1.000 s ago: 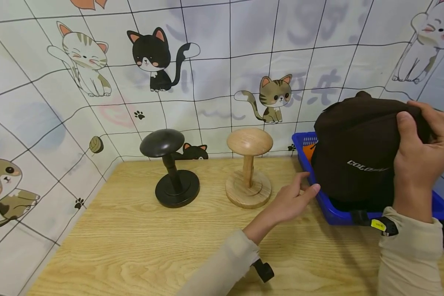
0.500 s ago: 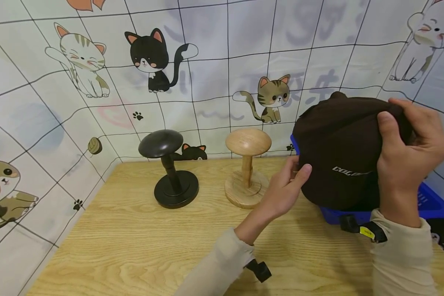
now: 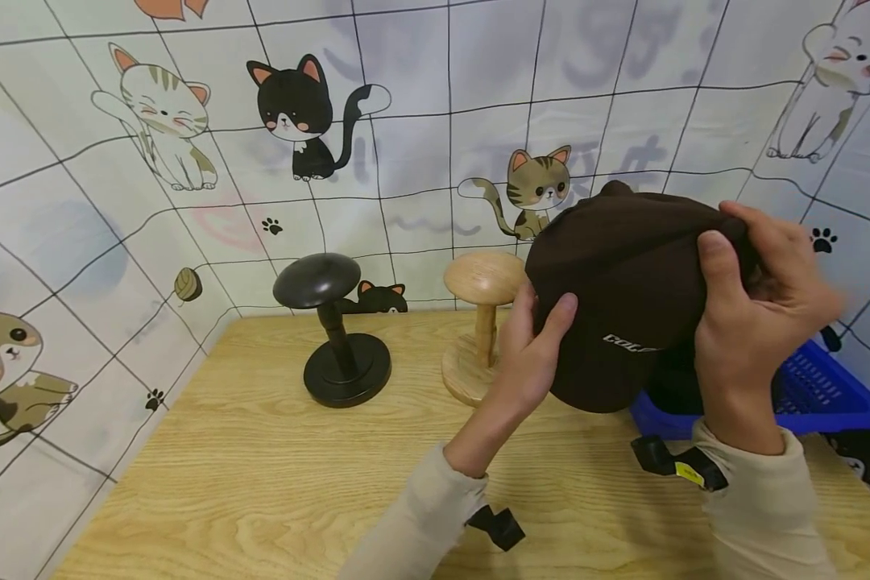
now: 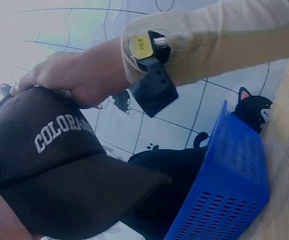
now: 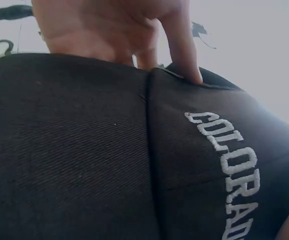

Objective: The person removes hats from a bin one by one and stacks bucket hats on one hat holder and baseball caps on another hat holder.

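Between both hands, a dark brown baseball cap (image 3: 623, 274) with white lettering is held above the table. My left hand (image 3: 529, 354) grips its left side, thumb on the front and fingers behind. At the upper right edge my right hand (image 3: 754, 322) pinches the cap, thumb on the near face. The left wrist view shows the cap's brim (image 4: 84, 195) pointing toward the blue basket. A wooden hat stand (image 3: 482, 278) is partly covered by the left hand and cap in the head view.
A black hat stand (image 3: 316, 282) is at the back left of the wooden table (image 3: 261, 483). The blue perforated basket (image 3: 834, 419) sits behind the right arm, with dark fabric (image 4: 169, 172) in it. A cat-printed wall covering (image 3: 413, 121) rises behind the table.
The cap has moved left, away from above the basket, in my right hand. My left hand, apart from it at first, has taken hold of its left side.
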{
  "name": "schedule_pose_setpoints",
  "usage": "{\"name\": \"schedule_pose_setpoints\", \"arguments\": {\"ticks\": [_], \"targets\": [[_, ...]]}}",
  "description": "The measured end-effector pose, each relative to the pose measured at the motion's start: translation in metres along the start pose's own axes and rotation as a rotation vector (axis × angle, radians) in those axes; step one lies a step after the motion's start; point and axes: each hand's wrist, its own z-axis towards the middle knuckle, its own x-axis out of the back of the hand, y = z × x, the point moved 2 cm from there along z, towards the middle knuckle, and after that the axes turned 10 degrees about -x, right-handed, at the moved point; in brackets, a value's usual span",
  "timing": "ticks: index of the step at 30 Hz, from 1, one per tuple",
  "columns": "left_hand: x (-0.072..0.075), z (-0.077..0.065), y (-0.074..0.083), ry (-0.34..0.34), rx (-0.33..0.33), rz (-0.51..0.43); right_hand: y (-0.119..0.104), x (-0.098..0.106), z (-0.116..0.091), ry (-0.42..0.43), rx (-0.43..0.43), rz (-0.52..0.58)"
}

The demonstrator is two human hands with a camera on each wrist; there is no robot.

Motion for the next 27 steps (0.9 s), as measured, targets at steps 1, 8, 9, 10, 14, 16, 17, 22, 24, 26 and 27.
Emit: {"name": "schedule_pose_setpoints", "arguments": {"ticks": [1,8,9,10,14,16,17,22,24,26,27], "targets": [[0.001,0.001,0.001,0.010,-0.018,-0.011,-0.002,-0.003,-0.003,0.002,-0.005,0.021],[0.012,0.005,0.007,0.074,-0.132,0.028,-0.005,-0.015,-0.013,-0.031,-0.056,0.136],[0.014,0.006,0.007,0.080,-0.148,0.026,-0.005,-0.015,-0.013,-0.041,-0.061,0.127],[0.016,0.007,0.008,0.083,-0.163,0.025,-0.005,-0.015,-0.014,-0.050,-0.065,0.111],[0.022,0.008,0.011,0.058,-0.230,0.000,-0.005,-0.015,-0.015,-0.072,-0.072,0.087],[0.025,0.009,0.013,0.037,-0.249,-0.004,-0.005,-0.014,-0.014,-0.078,-0.075,0.084],[0.027,0.009,0.014,0.027,-0.258,-0.003,-0.004,-0.014,-0.014,-0.081,-0.079,0.089],[0.032,0.010,0.019,0.016,-0.270,0.020,0.002,-0.010,-0.010,-0.142,-0.110,0.122],[0.034,0.011,0.021,0.023,-0.280,0.013,0.010,-0.006,-0.006,-0.192,-0.151,0.126],[0.038,0.012,0.022,0.033,-0.290,0.011,0.020,0.000,-0.003,-0.241,-0.247,0.102],[0.040,0.012,0.023,0.037,-0.291,0.012,0.025,0.004,-0.001,-0.266,-0.309,0.072]]}}
